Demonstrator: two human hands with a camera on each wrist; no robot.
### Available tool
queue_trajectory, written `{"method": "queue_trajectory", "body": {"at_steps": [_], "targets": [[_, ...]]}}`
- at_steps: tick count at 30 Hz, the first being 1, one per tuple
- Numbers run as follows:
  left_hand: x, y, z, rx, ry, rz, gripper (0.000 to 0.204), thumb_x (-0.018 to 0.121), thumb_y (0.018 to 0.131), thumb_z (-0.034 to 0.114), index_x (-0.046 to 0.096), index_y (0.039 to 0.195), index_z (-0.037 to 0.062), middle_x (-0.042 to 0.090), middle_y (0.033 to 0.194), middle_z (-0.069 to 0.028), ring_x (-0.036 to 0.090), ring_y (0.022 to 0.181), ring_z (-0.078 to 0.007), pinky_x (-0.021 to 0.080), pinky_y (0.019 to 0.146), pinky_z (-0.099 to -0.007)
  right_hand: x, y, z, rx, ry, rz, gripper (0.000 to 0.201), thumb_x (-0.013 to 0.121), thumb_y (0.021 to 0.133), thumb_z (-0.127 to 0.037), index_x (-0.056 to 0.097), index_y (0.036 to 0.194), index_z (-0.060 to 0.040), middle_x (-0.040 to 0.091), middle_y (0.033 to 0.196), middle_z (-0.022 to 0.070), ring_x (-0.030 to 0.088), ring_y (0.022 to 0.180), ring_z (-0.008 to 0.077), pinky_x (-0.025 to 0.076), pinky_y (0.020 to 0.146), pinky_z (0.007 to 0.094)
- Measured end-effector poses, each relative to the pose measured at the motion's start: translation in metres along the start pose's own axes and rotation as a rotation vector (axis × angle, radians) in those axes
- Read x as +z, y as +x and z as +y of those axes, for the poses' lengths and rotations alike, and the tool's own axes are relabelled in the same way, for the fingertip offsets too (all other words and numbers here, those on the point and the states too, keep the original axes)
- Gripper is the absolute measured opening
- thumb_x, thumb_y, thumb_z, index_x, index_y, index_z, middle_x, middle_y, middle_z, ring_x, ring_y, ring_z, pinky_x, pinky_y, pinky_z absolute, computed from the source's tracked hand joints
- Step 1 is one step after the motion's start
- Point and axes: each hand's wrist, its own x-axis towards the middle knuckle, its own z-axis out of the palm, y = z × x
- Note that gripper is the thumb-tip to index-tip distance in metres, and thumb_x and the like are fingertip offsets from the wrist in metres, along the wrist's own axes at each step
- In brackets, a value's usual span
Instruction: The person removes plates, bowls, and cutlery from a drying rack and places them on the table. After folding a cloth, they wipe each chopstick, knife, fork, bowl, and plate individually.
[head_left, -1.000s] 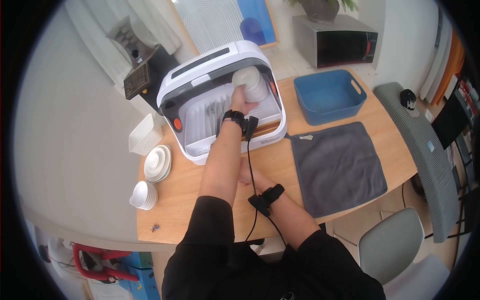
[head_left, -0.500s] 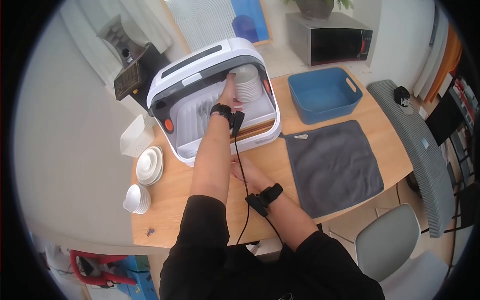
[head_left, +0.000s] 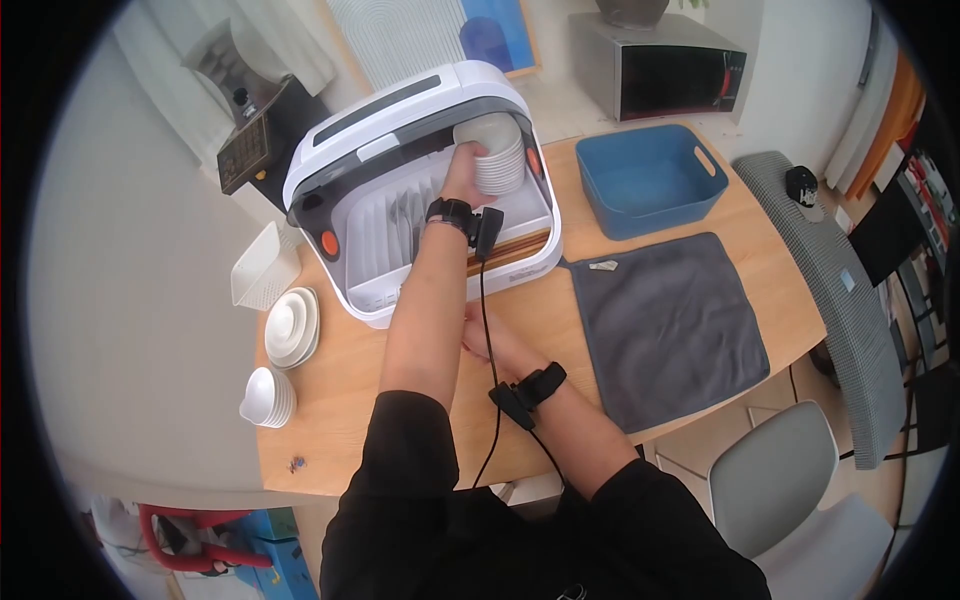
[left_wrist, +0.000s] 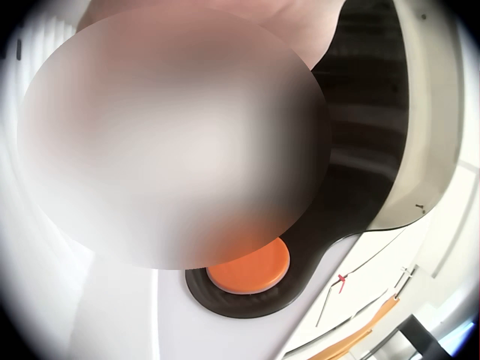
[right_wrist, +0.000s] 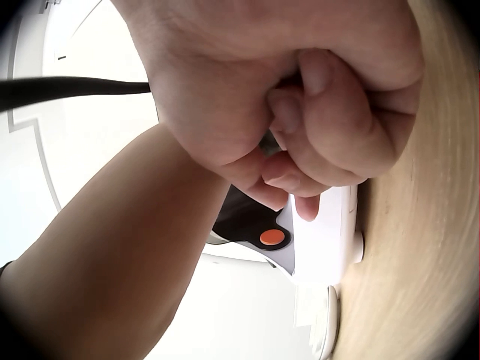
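Observation:
A stack of white bowls (head_left: 506, 172) stands at the back right inside a white dish storage box (head_left: 545, 262) with its dark lid raised. My left hand (head_left: 463, 180) reaches into the box and grips the stack from its left side, fingertips over the top rim. A large blurred patch covers most of the left wrist view; palm skin (left_wrist: 324, 26) shows above it. Plates (head_left: 408, 218) stand in slots left of my hand, and chopsticks (head_left: 518, 248) lie along the front. My right hand (right_wrist: 300, 112) is idle before the box, fingers loosely curled around nothing.
On the left of the table are a white basket (head_left: 268, 268), stacked plates (head_left: 292, 335) and more white bowls (head_left: 268, 398). Right of the box stand a blue bin (head_left: 650, 215) and a dark grey cloth (head_left: 670, 330). A microwave (head_left: 680, 80) sits behind.
The top of the bowl stack was tilted toward my left hand and then lined up with the rest. My left fingers have shifted right over its rim. My right hand stays in place.

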Motion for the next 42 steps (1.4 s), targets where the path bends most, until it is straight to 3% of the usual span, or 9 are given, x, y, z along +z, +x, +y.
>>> {"method": "queue_trajectory", "body": {"at_steps": [8,10,15,21,24,27,30,36,42], "targets": [[-0.009,0.002,-0.003,-0.021,-0.147,-0.112,0.065,0.056,0.070,0.025,0.044,0.131,0.0077,0.045,0.137,-0.0195,0.040,0.129,-0.0417,0.022,0.108,-0.0633,0.000,-0.001,-0.002,-0.010,-0.016,-0.007,0.035,0.054,0.096,-0.030,0.065,0.116,-0.0034,0.045,0.057,-0.0038,0.038,0.044,0.0065,0.028,0.039,0.0257],[-0.006,-0.008,-0.003,-0.007,-0.217,-0.122,0.066,0.054,0.070,0.023,0.042,0.133,0.0060,0.044,0.138,-0.0204,0.038,0.131,-0.0421,0.021,0.108,-0.0637,0.000,0.000,-0.002,-0.034,-0.009,-0.018,0.032,0.053,0.096,-0.032,0.062,0.096,-0.0018,0.048,0.059,-0.0008,0.040,0.043,0.0087,0.029,0.038,0.0253],[-0.018,-0.007,-0.006,-0.026,-0.433,-0.160,0.069,0.049,0.073,0.019,0.037,0.138,0.0034,0.041,0.142,-0.0219,0.036,0.133,-0.0429,0.019,0.110,-0.0646,-0.003,0.018,0.025,-0.069,0.039,-0.017,0.031,0.054,0.095,-0.031,0.065,0.101,-0.0031,0.047,0.059,-0.0037,0.038,0.044,0.0065,0.027,0.039,0.0248],[-0.035,-0.052,-0.001,0.032,-0.527,-0.297,0.068,0.045,0.077,0.019,0.034,0.141,0.0001,0.038,0.145,-0.0228,0.034,0.135,-0.0432,0.019,0.111,-0.0642,-0.004,0.008,0.011,0.018,0.060,-0.041,0.027,0.061,0.091,-0.031,0.065,0.097,-0.0058,0.045,0.060,-0.0051,0.037,0.045,0.0050,0.024,0.039,0.0234],[-0.051,-0.090,-0.007,0.048,-0.560,-0.381,0.068,0.047,0.075,0.019,0.036,0.140,-0.0007,0.039,0.144,-0.0232,0.037,0.133,-0.0437,0.023,0.111,-0.0633,-0.006,0.006,0.009,0.032,0.044,-0.029,0.024,0.063,0.090,-0.030,0.065,0.099,-0.0078,0.045,0.061,-0.0050,0.036,0.045,0.0038,0.022,0.038,0.0217],[-0.063,-0.140,-0.017,0.130,-0.499,-0.505,0.069,0.053,0.070,0.017,0.041,0.135,-0.0016,0.048,0.135,-0.0226,0.048,0.123,-0.0420,0.037,0.104,-0.0593,-0.007,0.004,0.007,0.036,0.131,-0.019,0.018,0.063,0.090,-0.027,0.064,0.096,-0.0098,0.042,0.060,-0.0055,0.032,0.044,0.0029,0.019,0.037,0.0204],[-0.078,-0.195,-0.030,0.155,-0.548,-0.430,0.069,0.053,0.072,0.018,0.039,0.136,-0.0025,0.047,0.135,-0.0237,0.047,0.124,-0.0419,0.038,0.104,-0.0585,-0.003,0.003,0.009,-0.001,0.080,0.080,0.022,0.064,0.086,-0.030,0.066,0.093,-0.0095,0.046,0.062,-0.0046,0.037,0.048,0.0048,0.023,0.040,0.0230],[-0.142,-0.291,-0.057,0.215,-0.575,-0.289,0.071,0.056,0.073,0.020,0.037,0.138,-0.0013,0.046,0.135,-0.0232,0.048,0.123,-0.0411,0.041,0.104,-0.0578,-0.008,0.005,0.010,-0.001,0.027,-0.003,0.018,0.065,0.085,-0.030,0.067,0.087,-0.0116,0.045,0.062,-0.0050,0.037,0.051,0.0041,0.023,0.041,0.0226],[-0.237,-0.327,-0.070,0.259,-0.415,-0.121,0.075,0.056,0.073,0.021,0.034,0.142,0.0017,0.045,0.139,-0.0221,0.049,0.123,-0.0425,0.042,0.102,-0.0606,-0.004,0.004,0.010,-0.023,0.028,0.016,0.015,0.066,0.086,-0.027,0.066,0.086,-0.0121,0.043,0.058,-0.0050,0.033,0.046,0.0044,0.021,0.039,0.0223]]}}
